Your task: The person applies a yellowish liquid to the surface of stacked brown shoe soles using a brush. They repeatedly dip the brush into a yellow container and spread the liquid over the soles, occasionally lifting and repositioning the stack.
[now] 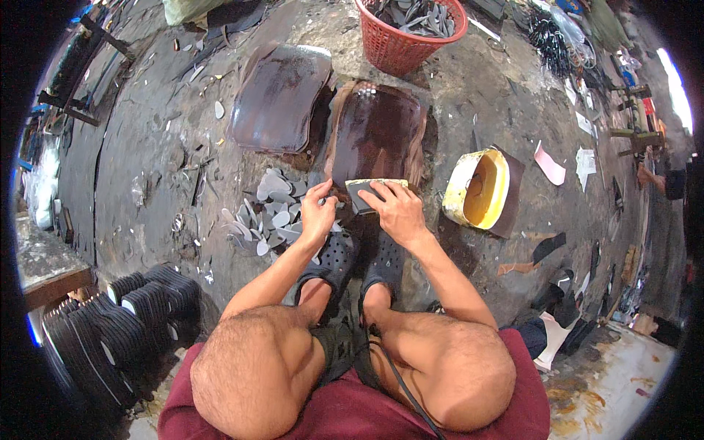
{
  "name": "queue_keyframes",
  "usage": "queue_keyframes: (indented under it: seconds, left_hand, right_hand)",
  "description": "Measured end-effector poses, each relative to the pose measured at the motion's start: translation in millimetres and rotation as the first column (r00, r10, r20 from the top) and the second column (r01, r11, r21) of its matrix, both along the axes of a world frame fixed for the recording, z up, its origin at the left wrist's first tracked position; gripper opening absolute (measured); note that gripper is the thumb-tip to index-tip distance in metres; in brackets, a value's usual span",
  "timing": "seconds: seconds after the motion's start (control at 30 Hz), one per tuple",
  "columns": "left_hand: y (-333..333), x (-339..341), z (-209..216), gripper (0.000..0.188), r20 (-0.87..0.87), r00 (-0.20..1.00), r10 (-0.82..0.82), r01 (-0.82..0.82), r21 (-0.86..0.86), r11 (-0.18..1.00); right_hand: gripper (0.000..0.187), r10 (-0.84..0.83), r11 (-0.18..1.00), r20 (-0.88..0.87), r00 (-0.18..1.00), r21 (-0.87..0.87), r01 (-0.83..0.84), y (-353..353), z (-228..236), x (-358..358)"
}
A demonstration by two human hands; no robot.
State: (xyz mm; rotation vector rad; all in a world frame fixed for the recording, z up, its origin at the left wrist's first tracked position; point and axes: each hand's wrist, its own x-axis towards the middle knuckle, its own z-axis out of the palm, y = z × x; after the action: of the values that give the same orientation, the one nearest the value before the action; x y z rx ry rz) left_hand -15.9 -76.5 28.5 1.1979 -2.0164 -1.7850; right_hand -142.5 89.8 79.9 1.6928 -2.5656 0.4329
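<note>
My right hand [400, 213] grips a flat dark grey piece [359, 196] with a yellow, glue-like upper edge, its fingers laid over it. This piece is at the near edge of a glossy dark brown sheet [378, 132]. My left hand [317, 213] is beside it with curled fingers, thumb and forefinger close together; whatever they pinch is too small to make out. Below and left of that hand lies a loose heap of grey teardrop-shaped cut pieces [275, 213]. To the right stands a cut-open tub [458, 187] with yellow glue inside.
A second glossy brown sheet [282, 99] lies at left. Beyond, a red basket [385, 48] holds more grey pieces. Stacked black soles [154, 308] stand by a low bench [51, 271] at near left. Scraps [550, 163] litter the floor. At far right, another person's arm [653, 177] shows.
</note>
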Motion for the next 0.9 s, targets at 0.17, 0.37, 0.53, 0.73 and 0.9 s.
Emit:
queue_keyframes:
  seconds: [0.17,0.37,0.53,0.73,0.9]
  left_hand:
    - [-3,2,0,0.045,0.039,0.999,0.014,-0.013,-0.009,1.000]
    - [-3,1,-4,0.046,-0.086,0.991,0.105,-0.090,0.157,0.984]
    - [1,-11,13,0.043,-0.071,0.984,0.163,-0.130,0.335,0.933]
    - [6,-41,29,0.041,-0.072,0.934,0.350,-0.234,0.619,0.750]
    - [30,-81,63,0.055,-0.084,0.885,0.459,-0.343,0.549,0.762]
  right_hand:
    - [0.043,-0.015,1.000,-0.052,0.999,0.004,0.015,17,-12,22]
    - [0.045,-0.005,0.999,-0.030,1.000,0.050,0.006,30,-16,28]
    - [0.047,-0.025,0.996,0.114,0.993,0.086,0.016,41,-3,23]
    - [0.032,-0.172,0.779,0.719,0.674,-0.320,0.540,62,93,-22]
    - [0.033,-0.166,0.535,0.674,0.720,-0.552,0.640,65,103,-57]
